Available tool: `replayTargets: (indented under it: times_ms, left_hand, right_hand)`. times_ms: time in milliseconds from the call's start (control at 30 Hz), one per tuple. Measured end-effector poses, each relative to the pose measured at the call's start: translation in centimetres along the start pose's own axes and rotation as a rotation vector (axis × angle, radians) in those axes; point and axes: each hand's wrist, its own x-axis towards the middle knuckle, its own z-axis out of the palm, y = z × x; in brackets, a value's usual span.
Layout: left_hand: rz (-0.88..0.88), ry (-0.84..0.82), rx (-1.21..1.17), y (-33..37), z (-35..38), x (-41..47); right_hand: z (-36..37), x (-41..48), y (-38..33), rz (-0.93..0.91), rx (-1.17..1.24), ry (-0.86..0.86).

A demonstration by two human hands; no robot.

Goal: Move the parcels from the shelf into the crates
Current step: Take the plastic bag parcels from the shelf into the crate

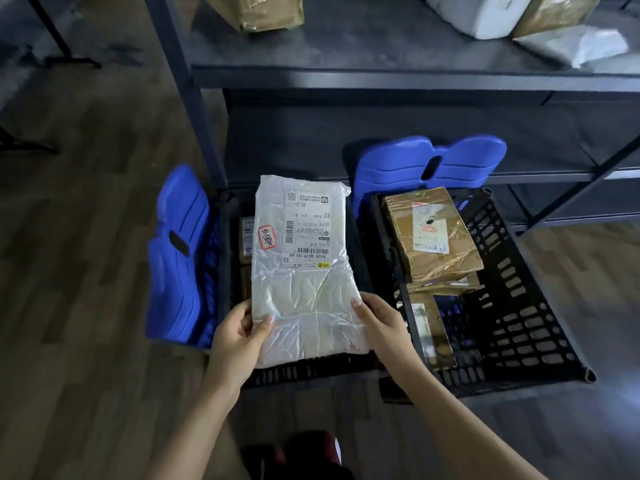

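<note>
A flat white plastic parcel (301,271) with a printed label lies over the left black crate (311,370). My left hand (239,341) pinches its near left corner, thumb on top. My right hand (377,323) grips its near right edge. The right black crate (519,306) holds a taped brown cardboard parcel (433,233) on top of other brown parcels. Part of another labelled parcel (246,237) shows under the white one in the left crate. On the dark shelf (363,57) above sit a brown box (256,10), a white parcel (481,13) and a grey bag (575,45).
Each crate has a blue lid folded open: one (176,258) at the left, one (426,164) behind the right crate. The shelf's dark metal post (187,91) rises behind the left crate. Wooden floor (86,237) spreads to the left.
</note>
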Motion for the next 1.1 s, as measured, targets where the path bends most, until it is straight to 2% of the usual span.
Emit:
replayTargets:
  times_ms: [267, 500, 600, 700, 833, 900, 1033, 1100]
  left_hand:
    - [-0.02, -0.001, -0.017, -0.6, 0.4, 0.3]
    - [-0.08, 0.016, -0.058, -2.1, 0.6, 0.0]
    - [-0.036, 0.052, -0.113, 0.0, -1.2, 1.9]
    - [0.086, 0.007, -0.005, 3.7, -3.8, 4.6]
    - [0.116, 0.065, 0.135, 7.1, -6.3, 7.8]
    - [0.147, -0.001, 0.153, 8.4, -7.0, 8.5]
    - [0.111, -0.303, 0.213, 9.2, -5.9, 8.1]
    - [0.096, -0.276, 0.273, 8.6, -5.0, 8.0]
  right_hand:
    - [0.1, 1.8, 0.2, 0.007, -0.072, 0.021]
    - [-1.3, 2.5, -0.7, -0.058, -0.191, -0.015]
    - [-3.3, 3.5, -3.0, -0.103, -0.362, -0.168]
    - [-4.9, 4.3, -5.3, -0.118, -0.51, -0.386]
    - [-5.7, 5.0, -8.0, -0.143, -0.631, -0.479]
    - [-5.9, 5.2, -8.6, -0.15, -0.74, -0.543]
    - [-5.2, 5.4, -8.5, -0.146, -0.846, -0.639]
    - [-5.1, 5.5, -8.3, -0.145, -0.861, -0.628]
